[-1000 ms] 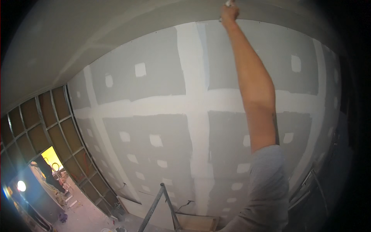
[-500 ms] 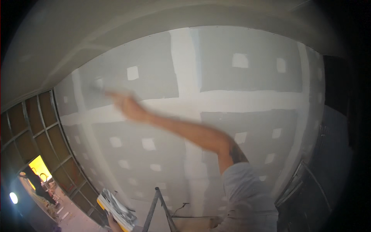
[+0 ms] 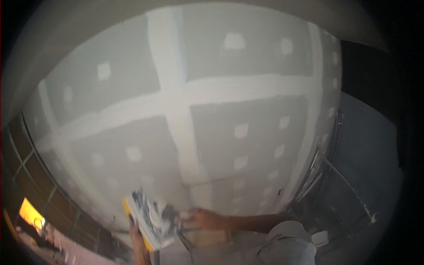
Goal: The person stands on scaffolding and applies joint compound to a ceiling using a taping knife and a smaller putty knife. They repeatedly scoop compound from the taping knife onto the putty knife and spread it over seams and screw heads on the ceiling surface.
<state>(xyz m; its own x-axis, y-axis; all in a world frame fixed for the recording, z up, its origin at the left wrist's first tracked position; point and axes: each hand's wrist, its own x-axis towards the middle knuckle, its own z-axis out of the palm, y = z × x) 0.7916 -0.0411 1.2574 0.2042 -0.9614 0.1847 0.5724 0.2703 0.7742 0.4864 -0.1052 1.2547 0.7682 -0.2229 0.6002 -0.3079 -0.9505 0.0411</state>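
Low and near, left of centre, the grip of the left hand clasps a yellow-edged tool bearing whitish compound. The right hand is just right of it; I cannot tell that blurred grip's state. Beyond stands the far patched wall.

Two bare hands, one left hand and one right hand, were there with one broad yellow-edged plastering tool. Three upright bands and one level band of joint compound crossed the wall, whose two big upper panels bore two pale patches each.
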